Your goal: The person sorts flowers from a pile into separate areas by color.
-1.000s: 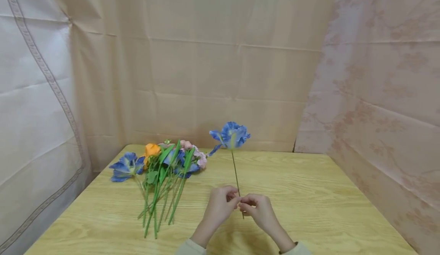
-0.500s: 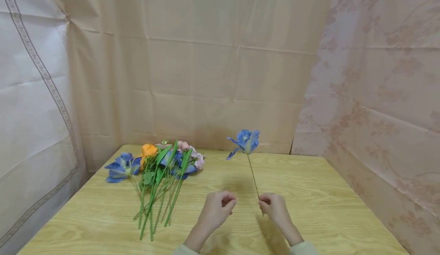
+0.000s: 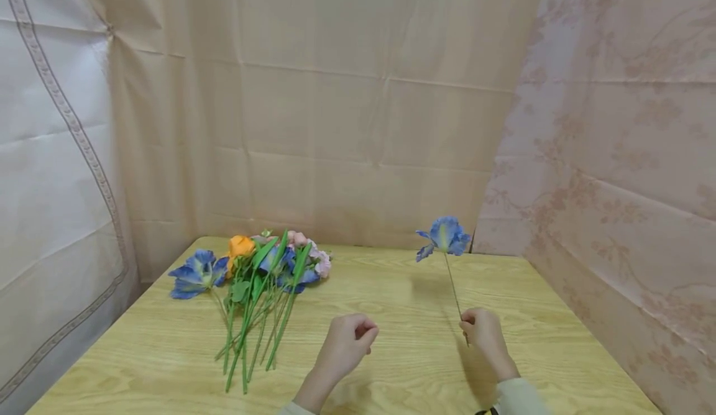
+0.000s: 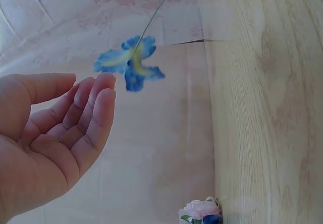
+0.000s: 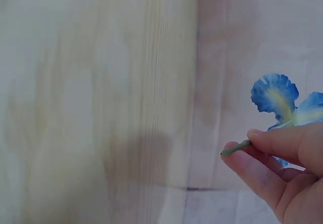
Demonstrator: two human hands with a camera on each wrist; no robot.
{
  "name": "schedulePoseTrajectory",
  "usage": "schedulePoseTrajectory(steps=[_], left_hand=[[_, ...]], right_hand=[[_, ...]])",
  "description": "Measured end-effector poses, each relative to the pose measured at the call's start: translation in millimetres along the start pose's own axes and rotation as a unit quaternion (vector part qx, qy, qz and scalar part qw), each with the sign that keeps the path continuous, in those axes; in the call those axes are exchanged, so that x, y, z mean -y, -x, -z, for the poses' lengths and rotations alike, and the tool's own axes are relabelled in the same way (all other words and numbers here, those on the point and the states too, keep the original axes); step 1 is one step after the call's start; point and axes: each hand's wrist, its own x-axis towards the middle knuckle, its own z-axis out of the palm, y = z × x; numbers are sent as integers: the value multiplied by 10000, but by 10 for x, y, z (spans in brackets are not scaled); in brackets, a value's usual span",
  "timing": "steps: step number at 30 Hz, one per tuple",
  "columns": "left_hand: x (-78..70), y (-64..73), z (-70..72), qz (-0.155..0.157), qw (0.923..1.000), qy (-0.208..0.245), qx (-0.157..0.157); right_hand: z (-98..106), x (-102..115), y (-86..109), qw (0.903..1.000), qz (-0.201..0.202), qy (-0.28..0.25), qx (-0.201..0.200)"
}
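Observation:
A blue iris (image 3: 445, 236) with a thin green stem stands nearly upright over the right side of the table, leaning a little left. My right hand (image 3: 484, 335) pinches it low on the stem between thumb and fingertips. The stem's cut end (image 5: 235, 148) pokes out past the fingers in the right wrist view. My left hand (image 3: 345, 345) hovers over the middle of the table and holds nothing. Its fingers are relaxed and loosely bent, thumb apart from them, in the left wrist view.
Several loose flowers lie in a bunch on the left of the wooden table (image 3: 386, 291): an orange bloom (image 3: 242, 246), a blue flower (image 3: 197, 275) and pink ones (image 3: 321, 261), with green stems (image 3: 252, 340) toward the front. Cloth curtains (image 3: 358, 123) stand behind and at both sides.
My left hand has let go of the iris stem and come apart from it. The right hand has carried the iris to the right. The bunch of flowers stays put.

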Motion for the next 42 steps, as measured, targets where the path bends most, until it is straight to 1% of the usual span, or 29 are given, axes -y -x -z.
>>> schedulePoseTrajectory(steps=[3,8,11,15,18,22,25,27,30,34,37,42], left_hand=[[8,0,3,13,10000,-21,-1],[18,4,11,17,10000,-52,0],[25,12,15,27,10000,-80,47],[31,19,20,64,9999,-94,115],[35,17,21,93,9998,-85,135],[41,15,21,87,9998,-70,156],[51,19,19,72,9998,-72,141],[61,24,20,76,9999,-82,119],[68,35,23,156,9997,-102,158],[63,58,29,289,9992,-44,262],[64,68,25,290,9992,15,285],[76,68,-1,259,9992,12,312]], right_hand=[[64,-97,-42,9993,5,367,-24],[146,-243,-91,9969,105,783,6],[192,-331,-108,9959,-43,895,134],[283,-434,-136,9941,-210,1051,169],[352,-511,-167,9908,-134,1344,9],[404,-620,-190,9842,-32,1753,-262],[414,-680,-190,9814,-45,1897,-304],[407,-712,-192,9804,-102,1952,-232],[396,-740,-196,9801,-273,1965,-68],[374,-772,-201,9806,-401,1916,16],[365,-780,-207,9802,-432,1932,78],[382,-833,-208,9786,-318,2028,98]])
